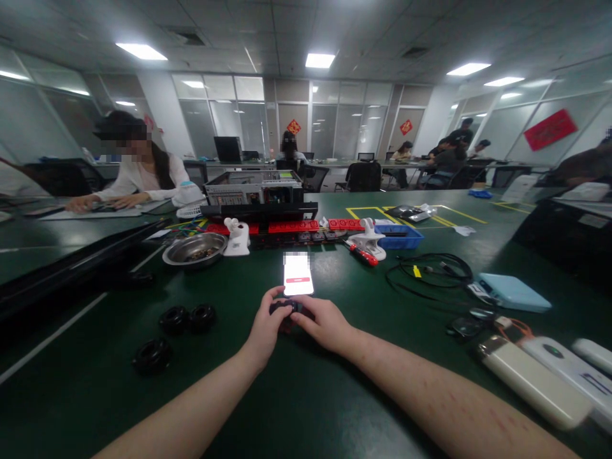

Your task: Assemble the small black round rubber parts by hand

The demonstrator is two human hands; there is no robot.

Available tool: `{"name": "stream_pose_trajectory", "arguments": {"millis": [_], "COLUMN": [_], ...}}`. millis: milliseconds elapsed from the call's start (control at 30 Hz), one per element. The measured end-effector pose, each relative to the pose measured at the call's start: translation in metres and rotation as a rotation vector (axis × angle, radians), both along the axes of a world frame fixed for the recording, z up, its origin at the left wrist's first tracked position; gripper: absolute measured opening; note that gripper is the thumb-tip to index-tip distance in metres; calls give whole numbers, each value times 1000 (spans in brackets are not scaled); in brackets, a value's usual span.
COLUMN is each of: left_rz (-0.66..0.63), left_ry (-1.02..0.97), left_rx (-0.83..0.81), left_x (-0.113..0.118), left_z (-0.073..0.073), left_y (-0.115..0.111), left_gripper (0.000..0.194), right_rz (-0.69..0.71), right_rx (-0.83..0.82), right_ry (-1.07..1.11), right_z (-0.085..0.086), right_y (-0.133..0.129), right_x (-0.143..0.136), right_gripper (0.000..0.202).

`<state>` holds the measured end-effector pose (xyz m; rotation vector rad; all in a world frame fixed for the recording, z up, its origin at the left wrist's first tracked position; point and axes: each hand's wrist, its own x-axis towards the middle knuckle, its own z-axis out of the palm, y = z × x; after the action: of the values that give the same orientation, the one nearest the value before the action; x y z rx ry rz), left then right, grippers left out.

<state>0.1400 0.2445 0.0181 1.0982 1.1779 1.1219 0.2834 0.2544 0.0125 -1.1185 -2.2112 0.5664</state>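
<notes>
Near the middle of the green table, my left hand [264, 326] and my right hand [326, 322] come together around a small dark object [281, 307]. Fingers and thumbs of both hands close on it and cover much of it, so its kind does not show. Just beyond them lies a phone [297, 284] with a bright white screen and a red bar low on it. To the left of my hands are three black tyre-like rings: two side by side, one of them a tyre [202, 317], and a nearer tyre [152, 356].
Beyond the phone are a metal bowl [195, 250], white clamps [238, 237], a red screwdriver [363, 255], a blue tray [404, 238] and an open computer case [253, 191]. Cables [430, 274], glasses [466, 325] and power banks [535, 382] lie right. A co-worker [143, 166] sits left.
</notes>
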Motion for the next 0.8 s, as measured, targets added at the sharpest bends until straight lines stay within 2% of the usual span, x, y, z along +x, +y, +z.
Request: {"name": "stream_pose_trajectory", "arguments": {"millis": [133, 333, 500, 633, 800], "left_rz": [-27, -2, 36, 56, 29], "left_ry": [-12, 0, 24, 30, 36], "left_rx": [-9, -24, -34, -33, 9], "left_x": [-2, -2, -1, -1, 0], "left_z": [-2, -4, -3, -1, -1], "left_y": [3, 6, 5, 3, 2], "left_gripper": [38, 40, 32, 34, 38], "right_rz": [36, 105, 27, -41, -38], "right_rx": [3, 54, 14, -8, -13], "right_ry": [8, -8, -58, -67, -31], "right_z": [0, -4, 1, 4, 2], "right_y": [1, 1, -3, -4, -1], "right_x": [-1, 0, -1, -1, 0], "right_gripper": [37, 49, 51, 38, 25]}}
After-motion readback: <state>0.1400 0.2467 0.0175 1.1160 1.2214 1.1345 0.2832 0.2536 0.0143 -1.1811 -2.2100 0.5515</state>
